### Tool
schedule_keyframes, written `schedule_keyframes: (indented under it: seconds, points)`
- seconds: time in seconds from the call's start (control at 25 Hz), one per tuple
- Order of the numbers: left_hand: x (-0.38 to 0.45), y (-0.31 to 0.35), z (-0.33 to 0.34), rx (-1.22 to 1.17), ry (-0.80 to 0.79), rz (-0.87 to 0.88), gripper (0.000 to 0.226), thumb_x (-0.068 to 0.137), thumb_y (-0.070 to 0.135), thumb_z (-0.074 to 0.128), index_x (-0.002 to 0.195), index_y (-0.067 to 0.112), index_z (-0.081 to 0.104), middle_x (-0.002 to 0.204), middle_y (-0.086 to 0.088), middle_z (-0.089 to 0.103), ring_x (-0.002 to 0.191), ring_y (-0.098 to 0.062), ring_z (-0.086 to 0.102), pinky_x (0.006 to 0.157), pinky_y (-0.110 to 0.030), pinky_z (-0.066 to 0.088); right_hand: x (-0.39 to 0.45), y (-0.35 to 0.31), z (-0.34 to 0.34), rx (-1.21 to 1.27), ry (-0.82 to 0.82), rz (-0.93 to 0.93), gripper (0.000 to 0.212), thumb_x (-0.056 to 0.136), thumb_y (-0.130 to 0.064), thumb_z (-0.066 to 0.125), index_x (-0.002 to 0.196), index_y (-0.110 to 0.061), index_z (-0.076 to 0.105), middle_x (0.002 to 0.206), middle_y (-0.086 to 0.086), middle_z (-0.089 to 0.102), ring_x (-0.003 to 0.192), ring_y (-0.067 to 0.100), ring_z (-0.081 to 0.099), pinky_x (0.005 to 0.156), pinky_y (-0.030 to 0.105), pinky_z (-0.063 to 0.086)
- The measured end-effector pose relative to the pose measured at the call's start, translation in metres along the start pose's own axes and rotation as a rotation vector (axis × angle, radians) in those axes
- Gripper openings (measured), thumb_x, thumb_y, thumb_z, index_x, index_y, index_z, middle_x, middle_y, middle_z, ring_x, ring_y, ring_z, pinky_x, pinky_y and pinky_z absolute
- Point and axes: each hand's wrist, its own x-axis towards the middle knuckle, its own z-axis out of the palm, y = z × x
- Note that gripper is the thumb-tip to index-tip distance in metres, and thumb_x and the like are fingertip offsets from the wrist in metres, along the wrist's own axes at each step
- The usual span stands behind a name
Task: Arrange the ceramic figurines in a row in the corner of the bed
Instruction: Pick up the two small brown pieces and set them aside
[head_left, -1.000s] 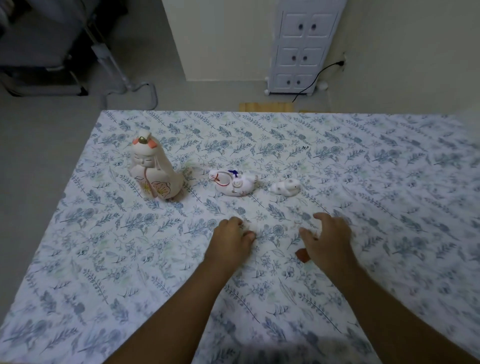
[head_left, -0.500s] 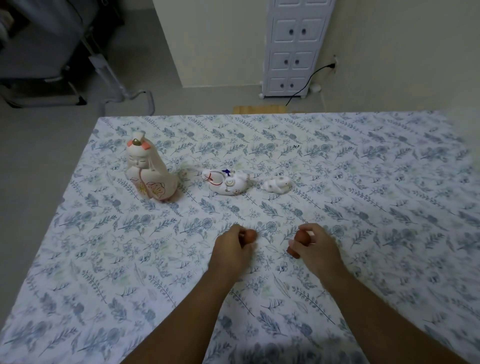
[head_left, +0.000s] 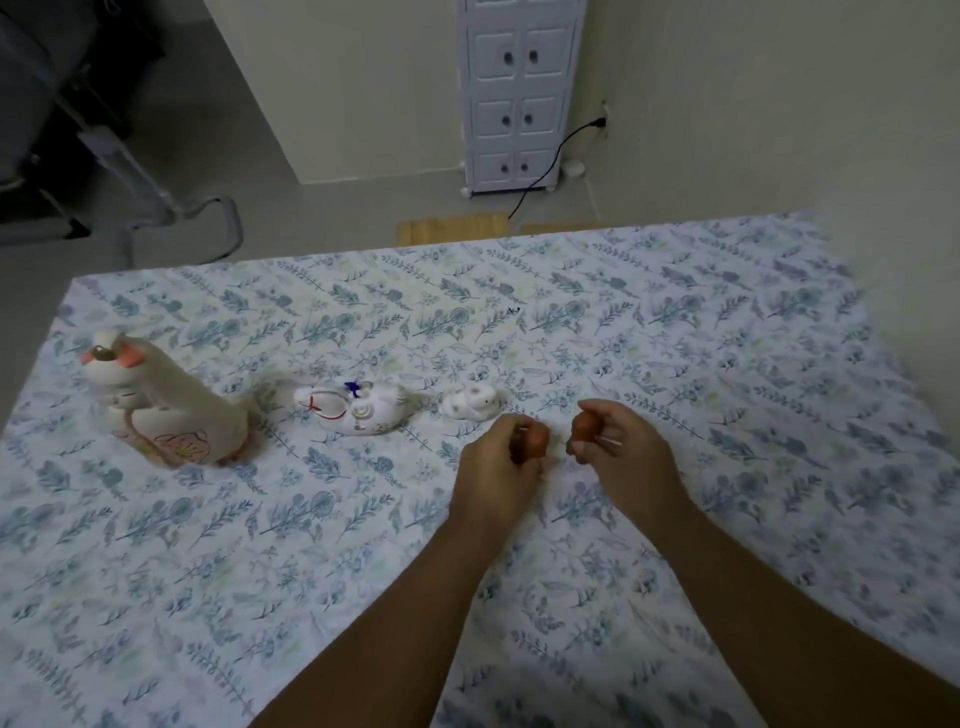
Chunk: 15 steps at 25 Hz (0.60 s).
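Observation:
Three white ceramic figurines stand in a line on the floral bed sheet (head_left: 675, 364): a tall doll-like figurine (head_left: 166, 410) at the left, a painted animal figurine (head_left: 358, 413) in the middle, and a tiny white figurine (head_left: 472, 402) to its right. My left hand (head_left: 498, 462) is closed on a small brown figurine (head_left: 535, 439), just right of and below the tiny white one. My right hand (head_left: 618, 452) grips another small brown figurine (head_left: 584, 425) close beside it. Both brown pieces are mostly hidden by fingers.
The bed's far edge runs along the top of the sheet, its left corner near the tall figurine. Beyond it lie the floor, a white drawer cabinet (head_left: 517, 93) with a black cable (head_left: 550, 166), a wooden board (head_left: 452, 231) and a chair base (head_left: 171, 208).
Both hands picked up small brown figurines from the sheet and carried them forward, ending just right of the tiny white figurine. The camera view shifted closer and to the right.

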Motion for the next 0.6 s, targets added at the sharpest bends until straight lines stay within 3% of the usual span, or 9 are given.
schedule_keyframes:
  seconds: [0.08,0.24,0.44,0.52,0.6]
  points:
    - [0.021,0.011,0.014,-0.010,0.019,0.030,0.033,0.084,0.006,0.072,0.111,0.023,0.065,0.100,0.009,0.072,0.094,-0.006,0.067,0.085,-0.035,0.059,0.026,0.003,-0.011,-0.064,-0.016,-0.087,0.047,0.086,0.000,0.071,0.121,-0.031,0.065,0.113,0.002,0.070,0.100,0.010,0.069,0.087,0.022,0.057]
    - [0.057,0.019,0.029,-0.062,0.086,0.051,0.033,0.087,0.004,0.067,0.114,0.021,0.062,0.103,0.006,0.072,0.096,-0.011,0.068,0.085,-0.040,0.059,0.062,0.005,-0.021,-0.107,-0.090,-0.197,0.047,0.088,0.000,0.069,0.128,-0.023,0.063,0.122,0.001,0.066,0.113,0.010,0.062,0.097,0.029,0.054]
    - [0.064,0.004,0.039,-0.102,0.133,0.014,0.029,0.084,0.002,0.071,0.102,0.023,0.063,0.095,0.009,0.073,0.090,-0.007,0.070,0.082,-0.035,0.060,0.073,0.019,-0.019,-0.030,-0.165,-0.178,0.051,0.081,0.002,0.078,0.124,-0.022,0.062,0.116,-0.003,0.066,0.104,-0.011,0.063,0.089,0.014,0.054]
    - [0.064,-0.001,0.041,-0.099,0.154,0.009,0.030,0.082,0.004,0.075,0.102,0.025,0.065,0.093,0.010,0.073,0.087,-0.002,0.069,0.079,-0.026,0.059,0.074,0.021,-0.014,-0.008,-0.122,-0.151,0.053,0.078,-0.002,0.082,0.121,-0.026,0.063,0.109,-0.013,0.066,0.097,-0.005,0.067,0.084,0.013,0.055]
    - [0.065,0.000,0.042,-0.076,0.153,0.028,0.032,0.081,0.003,0.076,0.103,0.024,0.068,0.091,0.012,0.073,0.085,-0.001,0.068,0.076,-0.017,0.056,0.076,0.022,-0.009,-0.048,-0.067,-0.152,0.047,0.078,-0.003,0.082,0.114,-0.029,0.064,0.103,-0.012,0.068,0.096,0.003,0.069,0.082,0.016,0.056]
